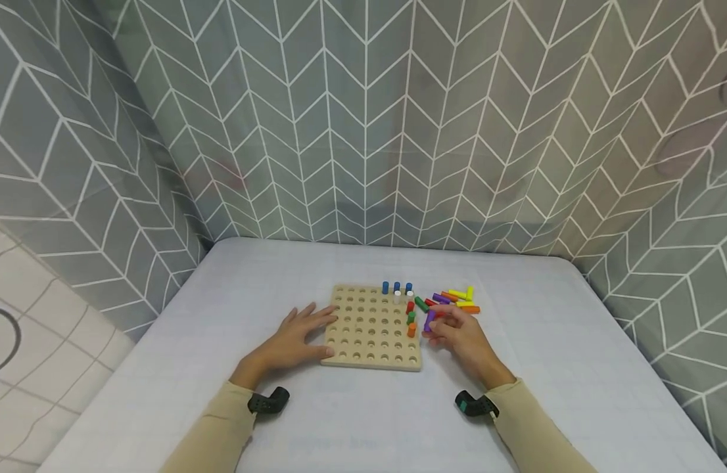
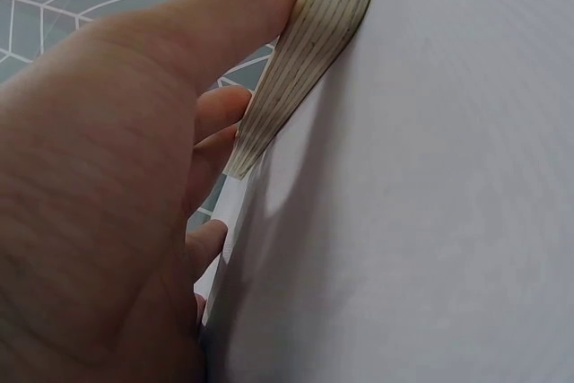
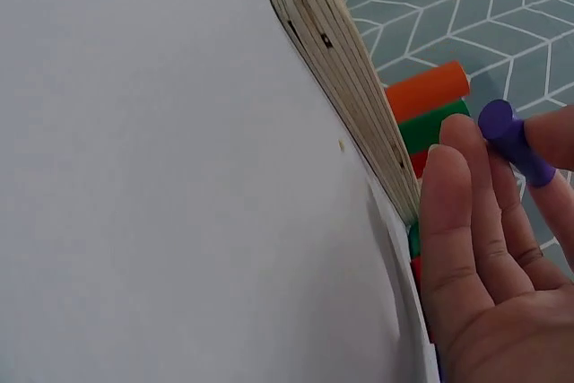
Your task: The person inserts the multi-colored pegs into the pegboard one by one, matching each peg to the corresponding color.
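Note:
A square wooden pegboard [image 1: 363, 328] with rows of round holes lies flat on the table. Blue, white, red, green and orange pegs stand in holes toward its right and far right side. My left hand [image 1: 301, 335] rests against the board's left edge, fingers spread and thumb at the near corner; the thumb touches the board's layered side [image 2: 309, 42] in the left wrist view. Just off the right edge, my right hand [image 1: 461, 336] pinches a purple peg [image 3: 516, 141] between thumb and finger. That peg is tilted and apart from the board.
Beyond my right hand lies a loose pile of pegs, among them a yellow peg [image 1: 465, 304], an orange peg [image 1: 471, 310] and a green peg [image 1: 421, 304]. A white cloth [image 1: 363, 420] covers the table. Patterned curtains [image 1: 363, 131] hang behind it and at both sides.

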`<state>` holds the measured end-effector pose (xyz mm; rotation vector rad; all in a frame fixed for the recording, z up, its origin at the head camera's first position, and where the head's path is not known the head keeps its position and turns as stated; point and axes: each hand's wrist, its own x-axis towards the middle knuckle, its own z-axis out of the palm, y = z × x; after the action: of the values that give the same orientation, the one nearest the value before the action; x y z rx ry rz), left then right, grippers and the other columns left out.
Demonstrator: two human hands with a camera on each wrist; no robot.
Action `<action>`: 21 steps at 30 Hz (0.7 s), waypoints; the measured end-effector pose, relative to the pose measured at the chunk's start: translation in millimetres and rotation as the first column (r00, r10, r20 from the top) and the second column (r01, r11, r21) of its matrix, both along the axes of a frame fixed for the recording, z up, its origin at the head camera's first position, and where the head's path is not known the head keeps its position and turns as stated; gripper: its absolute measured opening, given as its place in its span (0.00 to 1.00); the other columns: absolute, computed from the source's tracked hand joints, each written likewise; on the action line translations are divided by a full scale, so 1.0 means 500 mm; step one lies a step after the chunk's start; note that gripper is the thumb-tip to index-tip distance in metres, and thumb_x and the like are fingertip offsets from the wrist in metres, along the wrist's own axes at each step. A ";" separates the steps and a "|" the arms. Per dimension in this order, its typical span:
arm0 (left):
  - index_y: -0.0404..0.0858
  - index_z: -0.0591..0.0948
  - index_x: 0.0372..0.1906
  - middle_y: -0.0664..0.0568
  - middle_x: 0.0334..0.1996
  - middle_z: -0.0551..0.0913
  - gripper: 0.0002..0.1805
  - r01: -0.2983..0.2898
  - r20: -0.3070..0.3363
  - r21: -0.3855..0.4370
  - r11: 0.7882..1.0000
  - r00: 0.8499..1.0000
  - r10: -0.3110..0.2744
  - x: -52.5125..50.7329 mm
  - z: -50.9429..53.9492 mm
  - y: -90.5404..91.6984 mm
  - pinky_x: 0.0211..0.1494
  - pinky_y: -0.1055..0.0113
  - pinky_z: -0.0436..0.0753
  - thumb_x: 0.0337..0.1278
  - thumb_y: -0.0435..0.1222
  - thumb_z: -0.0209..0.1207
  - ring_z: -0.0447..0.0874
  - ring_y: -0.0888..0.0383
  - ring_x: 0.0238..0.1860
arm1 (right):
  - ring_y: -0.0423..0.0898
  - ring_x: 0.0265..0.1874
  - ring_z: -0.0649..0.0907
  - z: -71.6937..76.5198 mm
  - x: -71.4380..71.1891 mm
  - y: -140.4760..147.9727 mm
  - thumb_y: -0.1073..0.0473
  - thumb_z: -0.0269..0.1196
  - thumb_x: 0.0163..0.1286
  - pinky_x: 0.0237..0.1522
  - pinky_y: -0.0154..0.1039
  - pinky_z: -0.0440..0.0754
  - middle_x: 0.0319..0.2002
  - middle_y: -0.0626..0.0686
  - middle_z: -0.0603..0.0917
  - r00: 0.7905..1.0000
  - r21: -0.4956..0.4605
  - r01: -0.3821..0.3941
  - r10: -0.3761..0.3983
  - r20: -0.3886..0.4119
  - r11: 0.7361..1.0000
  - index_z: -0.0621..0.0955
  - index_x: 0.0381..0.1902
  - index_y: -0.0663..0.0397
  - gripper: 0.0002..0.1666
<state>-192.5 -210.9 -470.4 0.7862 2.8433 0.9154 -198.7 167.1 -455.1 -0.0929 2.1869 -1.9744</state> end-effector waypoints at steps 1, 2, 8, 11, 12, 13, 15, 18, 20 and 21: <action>0.45 0.71 0.73 0.57 0.77 0.60 0.42 0.001 0.000 0.000 1.000 1.000 -0.001 0.000 0.000 0.000 0.76 0.38 0.34 0.58 0.60 0.63 0.44 0.40 0.79 | 0.54 0.45 0.86 0.000 0.002 -0.003 0.64 0.60 0.74 0.45 0.40 0.87 0.47 0.61 0.78 1.000 -0.004 -0.001 0.001 -0.003 1.000 0.72 0.66 0.62 0.24; 0.45 0.71 0.73 0.57 0.77 0.60 0.41 0.001 0.000 0.000 1.000 1.000 -0.001 0.001 0.000 0.000 0.76 0.38 0.34 0.58 0.60 0.63 0.44 0.40 0.79 | 0.54 0.45 0.86 -0.001 0.003 -0.005 0.64 0.61 0.74 0.45 0.40 0.87 0.47 0.61 0.78 1.000 0.001 -0.004 0.004 -0.002 1.000 0.72 0.65 0.62 0.24; 0.45 0.71 0.73 0.56 0.77 0.60 0.41 0.003 -0.001 0.000 1.000 1.000 -0.003 0.004 -0.005 -0.001 0.76 0.37 0.35 0.58 0.60 0.63 0.44 0.40 0.79 | 0.54 0.45 0.86 -0.005 0.007 -0.013 0.64 0.63 0.73 0.45 0.40 0.87 0.49 0.63 0.82 0.999 0.004 -0.039 0.039 -0.014 0.999 0.72 0.64 0.65 0.24; 0.45 0.70 0.73 0.56 0.77 0.59 0.41 0.002 0.004 0.001 1.000 1.000 -0.002 0.005 -0.005 0.001 0.76 0.38 0.35 0.58 0.60 0.63 0.43 0.41 0.79 | 0.54 0.44 0.86 -0.006 0.007 -0.015 0.65 0.63 0.72 0.44 0.40 0.87 0.48 0.63 0.83 0.999 0.005 -0.039 0.039 -0.019 0.999 0.73 0.63 0.65 0.24; 0.46 0.70 0.73 0.57 0.77 0.59 0.41 0.001 0.008 -0.001 1.000 1.000 -0.001 0.004 -0.004 0.001 0.77 0.38 0.34 0.58 0.60 0.63 0.43 0.41 0.79 | 0.54 0.43 0.86 -0.005 0.008 -0.016 0.65 0.63 0.72 0.44 0.40 0.87 0.48 0.62 0.83 0.999 0.013 -0.040 0.040 -0.019 0.999 0.73 0.63 0.65 0.24; 0.46 0.70 0.73 0.57 0.77 0.59 0.41 0.002 0.008 -0.004 1.000 1.000 -0.002 0.004 -0.004 0.002 0.77 0.38 0.34 0.58 0.60 0.63 0.43 0.41 0.79 | 0.54 0.43 0.86 -0.005 0.009 -0.016 0.65 0.63 0.72 0.43 0.40 0.87 0.47 0.62 0.83 0.999 0.023 -0.042 0.042 -0.020 0.999 0.73 0.63 0.65 0.24; 0.46 0.70 0.74 0.57 0.78 0.59 0.42 0.003 0.017 -0.010 1.000 1.000 -0.003 0.003 -0.001 0.002 0.77 0.39 0.34 0.58 0.60 0.63 0.43 0.42 0.79 | 0.53 0.41 0.86 -0.004 0.011 -0.017 0.65 0.63 0.72 0.42 0.39 0.87 0.47 0.61 0.84 0.999 0.032 -0.038 0.039 -0.020 0.999 0.74 0.62 0.65 0.23; 0.47 0.69 0.74 0.58 0.78 0.58 0.42 0.002 0.019 -0.014 1.000 1.000 -0.002 0.000 0.002 0.003 0.77 0.40 0.33 0.58 0.60 0.63 0.42 0.42 0.79 | 0.53 0.41 0.86 -0.001 0.014 -0.019 0.66 0.63 0.71 0.41 0.39 0.87 0.47 0.61 0.84 0.999 0.035 -0.038 0.039 -0.030 0.999 0.74 0.61 0.65 0.23; 0.47 0.69 0.74 0.58 0.78 0.58 0.42 -0.002 0.022 -0.008 1.000 1.000 0.003 0.000 0.003 0.003 0.77 0.40 0.33 0.57 0.60 0.64 0.42 0.42 0.79 | 0.53 0.41 0.86 0.000 0.015 -0.021 0.66 0.63 0.71 0.41 0.39 0.87 0.48 0.61 0.83 0.998 0.037 -0.042 0.043 -0.036 0.998 0.74 0.61 0.65 0.22; 0.47 0.69 0.74 0.58 0.78 0.58 0.42 -0.006 0.022 -0.006 1.000 1.000 0.006 0.000 0.002 0.002 0.77 0.40 0.33 0.57 0.60 0.64 0.42 0.43 0.79 | 0.52 0.41 0.86 0.001 0.015 -0.022 0.67 0.64 0.70 0.42 0.39 0.87 0.48 0.62 0.83 0.998 0.040 -0.042 0.043 -0.037 0.998 0.74 0.60 0.65 0.22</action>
<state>-192.5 -209.7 -469.4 0.7631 2.8294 0.9105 -191.0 156.2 -454.8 -0.1705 2.2269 -1.9212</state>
